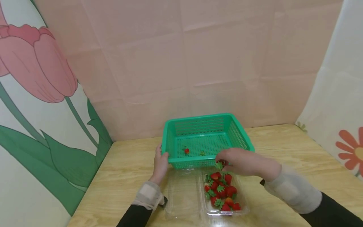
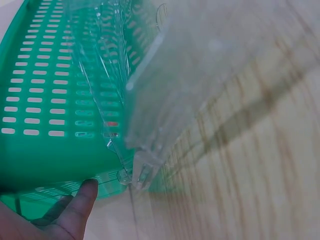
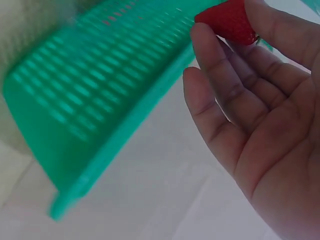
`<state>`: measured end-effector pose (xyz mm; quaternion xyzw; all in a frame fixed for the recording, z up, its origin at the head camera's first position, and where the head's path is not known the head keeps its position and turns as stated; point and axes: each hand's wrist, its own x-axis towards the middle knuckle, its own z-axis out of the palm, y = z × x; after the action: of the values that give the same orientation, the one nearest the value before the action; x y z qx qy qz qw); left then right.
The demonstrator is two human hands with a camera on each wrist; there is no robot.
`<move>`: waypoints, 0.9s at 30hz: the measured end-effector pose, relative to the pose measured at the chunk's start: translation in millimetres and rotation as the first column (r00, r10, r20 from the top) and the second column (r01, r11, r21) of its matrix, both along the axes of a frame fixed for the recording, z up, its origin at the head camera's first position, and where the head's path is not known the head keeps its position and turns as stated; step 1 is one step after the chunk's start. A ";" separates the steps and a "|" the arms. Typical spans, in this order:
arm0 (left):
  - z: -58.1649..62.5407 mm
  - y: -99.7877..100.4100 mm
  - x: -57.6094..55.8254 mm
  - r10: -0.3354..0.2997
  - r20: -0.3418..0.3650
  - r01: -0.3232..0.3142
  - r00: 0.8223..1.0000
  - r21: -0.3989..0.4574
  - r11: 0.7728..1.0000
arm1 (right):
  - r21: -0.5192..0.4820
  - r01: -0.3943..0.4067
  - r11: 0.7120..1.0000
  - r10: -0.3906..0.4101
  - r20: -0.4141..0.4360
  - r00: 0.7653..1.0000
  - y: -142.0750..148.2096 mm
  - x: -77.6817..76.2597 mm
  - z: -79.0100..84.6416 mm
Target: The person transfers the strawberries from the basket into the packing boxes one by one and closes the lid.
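A green plastic basket [image 1: 208,118] with slotted walls stands at the back of the table; a small strawberry [image 1: 187,151] and a green leafy bit [image 1: 202,153] lie on its floor. My left hand [image 1: 161,164] grips the basket's near left corner, its thumb at the rim [image 2: 65,172]. Over the near edge of the basket, my right hand [image 1: 241,160] pinches a red strawberry [image 3: 230,22] between thumb and fingertips. Below that hand, several strawberries [image 1: 221,190] fill one half of a clear plastic clamshell box [image 1: 210,212].
The clamshell's lid [image 1: 183,195] lies folded open to the left, up against the basket's near side. The wooden table [image 1: 283,151] ends at a pinkish cloth backdrop [image 1: 181,63]. Flower-printed sheets hang at the left [image 1: 54,123] and right [image 1: 334,104].
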<state>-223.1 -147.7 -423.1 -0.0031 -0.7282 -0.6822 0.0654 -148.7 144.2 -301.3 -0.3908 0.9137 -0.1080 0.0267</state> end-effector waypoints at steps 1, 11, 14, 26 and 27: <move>1.3 -0.5 0.4 -0.005 0.006 0.005 1.000 0.005 1.000 | -0.005 0.007 1.000 -0.007 0.008 1.000 1.6 0.9 -4.3; -1.1 0.4 -0.2 0.011 -0.003 -0.011 1.000 -0.008 1.000 | 0.031 0.045 0.998 -0.046 0.048 0.998 8.3 5.0 -41.6; -1.0 0.5 0.6 0.012 0.001 -0.012 1.000 -0.010 1.000 | 0.050 0.075 0.996 -0.077 0.056 0.995 10.1 6.8 -48.4; -2.9 0.5 -0.4 0.033 -0.005 -0.033 0.999 -0.010 0.999 | 0.082 0.185 0.979 -0.189 0.049 0.981 6.9 8.2 -60.9; -3.3 0.5 -0.4 0.034 -0.008 -0.034 0.999 -0.011 0.999 | 0.094 0.195 0.976 -0.200 0.041 0.979 6.4 8.0 -62.2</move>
<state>-223.6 -147.2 -426.4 0.0062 -0.7318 -0.6768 0.0800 -140.6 150.6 -363.5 -0.2936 0.9510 -0.0790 0.0564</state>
